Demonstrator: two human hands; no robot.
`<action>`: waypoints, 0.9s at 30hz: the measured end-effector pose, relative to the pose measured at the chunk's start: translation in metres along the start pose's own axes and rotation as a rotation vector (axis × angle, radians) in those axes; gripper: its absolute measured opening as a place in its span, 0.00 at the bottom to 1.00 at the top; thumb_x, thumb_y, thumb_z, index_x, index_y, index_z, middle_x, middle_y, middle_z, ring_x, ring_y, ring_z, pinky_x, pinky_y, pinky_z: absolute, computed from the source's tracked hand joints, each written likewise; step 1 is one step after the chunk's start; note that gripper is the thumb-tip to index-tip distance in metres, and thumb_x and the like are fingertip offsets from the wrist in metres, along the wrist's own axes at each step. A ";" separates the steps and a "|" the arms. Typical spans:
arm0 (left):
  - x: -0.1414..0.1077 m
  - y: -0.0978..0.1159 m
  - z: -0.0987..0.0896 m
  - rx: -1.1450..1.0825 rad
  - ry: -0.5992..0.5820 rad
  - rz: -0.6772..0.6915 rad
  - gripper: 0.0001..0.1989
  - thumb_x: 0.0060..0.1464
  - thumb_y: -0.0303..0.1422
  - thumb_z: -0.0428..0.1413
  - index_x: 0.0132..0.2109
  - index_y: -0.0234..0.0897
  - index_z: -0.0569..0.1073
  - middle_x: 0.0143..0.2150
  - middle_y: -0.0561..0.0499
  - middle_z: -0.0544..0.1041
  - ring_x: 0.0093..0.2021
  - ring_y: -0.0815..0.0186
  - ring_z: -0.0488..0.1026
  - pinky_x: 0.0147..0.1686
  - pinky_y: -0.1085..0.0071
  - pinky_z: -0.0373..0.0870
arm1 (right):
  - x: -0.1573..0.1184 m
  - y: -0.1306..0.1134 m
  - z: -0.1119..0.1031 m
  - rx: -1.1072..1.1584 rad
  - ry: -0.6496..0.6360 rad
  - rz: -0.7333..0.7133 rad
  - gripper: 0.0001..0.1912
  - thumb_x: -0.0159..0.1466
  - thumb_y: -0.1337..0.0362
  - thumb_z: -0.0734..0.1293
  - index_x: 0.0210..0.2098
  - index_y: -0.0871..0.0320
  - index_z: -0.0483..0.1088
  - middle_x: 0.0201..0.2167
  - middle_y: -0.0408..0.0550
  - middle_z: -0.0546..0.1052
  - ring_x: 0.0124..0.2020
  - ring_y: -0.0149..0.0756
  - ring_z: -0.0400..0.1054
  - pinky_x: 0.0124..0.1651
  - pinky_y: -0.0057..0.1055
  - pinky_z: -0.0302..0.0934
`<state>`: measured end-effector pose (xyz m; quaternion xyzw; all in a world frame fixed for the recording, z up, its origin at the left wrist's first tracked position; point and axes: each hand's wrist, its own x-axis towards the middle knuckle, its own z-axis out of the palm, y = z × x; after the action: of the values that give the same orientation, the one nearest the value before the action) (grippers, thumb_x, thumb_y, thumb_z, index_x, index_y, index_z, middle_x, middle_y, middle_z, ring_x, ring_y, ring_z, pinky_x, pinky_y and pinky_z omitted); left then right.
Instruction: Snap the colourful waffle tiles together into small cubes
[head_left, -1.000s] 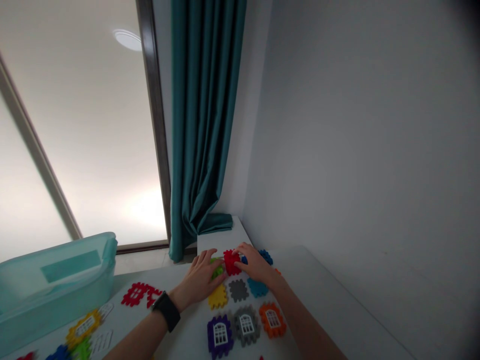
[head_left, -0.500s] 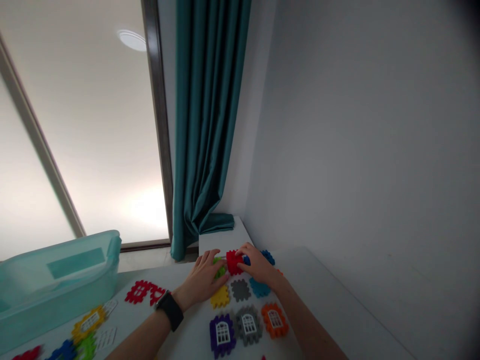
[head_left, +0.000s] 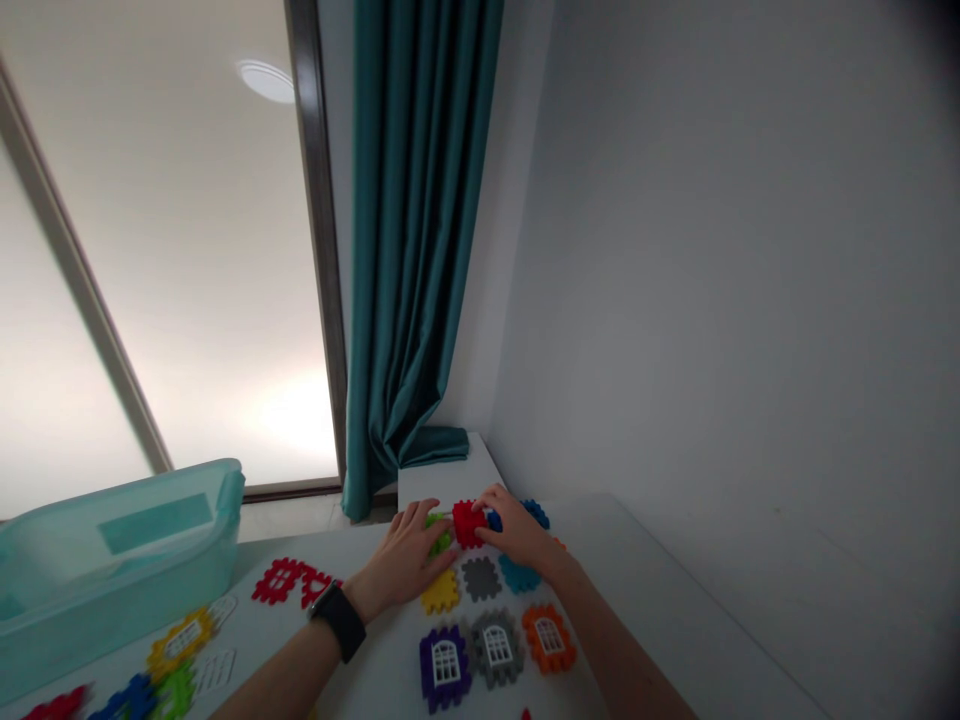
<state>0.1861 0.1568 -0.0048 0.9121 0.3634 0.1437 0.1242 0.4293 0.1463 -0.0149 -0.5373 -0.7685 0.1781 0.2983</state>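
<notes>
The red tile (head_left: 469, 525) is a flat, plastic-looking square with chunky notched edges, sitting at 9 o'clock from the right hand (head_left: 519, 532), whose fingers pinch its side. Left hand (head_left: 407, 555) drapes over a lime tile (head_left: 439, 541) at its 2 o'clock, can't tell if it's gripping. Solid-faced grey tile (head_left: 481, 579) sits at red's 6 o'clock.

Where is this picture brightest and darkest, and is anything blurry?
Head view: the pale panel glows brightest low down, near the curtain; head view: the wall is dim, blackening at the upper right corner; head view: left hand, right hand and red piece look slightly soft, without obvious smear.
</notes>
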 end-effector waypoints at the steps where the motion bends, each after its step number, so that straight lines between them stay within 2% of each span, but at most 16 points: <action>1: -0.001 0.000 -0.001 -0.001 0.001 0.001 0.19 0.66 0.44 0.50 0.60 0.47 0.69 0.67 0.44 0.61 0.67 0.48 0.57 0.64 0.48 0.56 | 0.000 -0.001 -0.001 -0.003 0.004 0.002 0.12 0.58 0.71 0.68 0.43 0.57 0.72 0.46 0.49 0.69 0.51 0.41 0.67 0.59 0.38 0.59; 5: -0.007 0.000 -0.007 0.008 0.008 0.002 0.19 0.65 0.43 0.51 0.60 0.47 0.69 0.66 0.44 0.61 0.66 0.48 0.58 0.64 0.48 0.57 | 0.000 -0.014 -0.004 -0.013 0.026 -0.001 0.13 0.60 0.70 0.66 0.45 0.56 0.71 0.48 0.50 0.69 0.54 0.42 0.65 0.61 0.40 0.58; 9: -0.017 -0.001 -0.015 0.033 0.026 0.011 0.19 0.64 0.41 0.53 0.60 0.45 0.69 0.65 0.44 0.63 0.66 0.50 0.58 0.63 0.50 0.58 | -0.001 -0.041 -0.004 -0.020 0.037 -0.050 0.11 0.62 0.69 0.65 0.44 0.55 0.71 0.49 0.50 0.69 0.54 0.42 0.65 0.61 0.39 0.58; 15: -0.044 -0.011 -0.029 0.065 0.054 -0.008 0.18 0.63 0.39 0.54 0.59 0.45 0.70 0.63 0.45 0.66 0.65 0.50 0.59 0.63 0.51 0.58 | -0.003 -0.077 0.006 -0.022 0.000 -0.088 0.10 0.64 0.67 0.64 0.46 0.55 0.70 0.51 0.51 0.70 0.54 0.43 0.65 0.61 0.39 0.57; 23: -0.094 -0.043 -0.051 0.093 0.084 -0.088 0.16 0.62 0.36 0.53 0.56 0.44 0.71 0.60 0.46 0.69 0.61 0.51 0.65 0.61 0.54 0.62 | -0.001 -0.110 0.029 -0.076 -0.061 -0.120 0.09 0.64 0.66 0.66 0.45 0.55 0.72 0.49 0.51 0.74 0.54 0.44 0.66 0.60 0.41 0.57; 27: -0.123 -0.063 -0.063 0.094 0.064 -0.156 0.14 0.63 0.37 0.51 0.54 0.43 0.73 0.54 0.46 0.74 0.57 0.53 0.70 0.57 0.57 0.66 | -0.001 -0.131 0.045 -0.097 -0.098 -0.153 0.10 0.65 0.65 0.65 0.45 0.55 0.73 0.49 0.51 0.75 0.54 0.44 0.67 0.62 0.42 0.55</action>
<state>0.0394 0.1231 0.0116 0.8809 0.4433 0.1456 0.0802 0.3064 0.1005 0.0283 -0.4814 -0.8286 0.1435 0.2470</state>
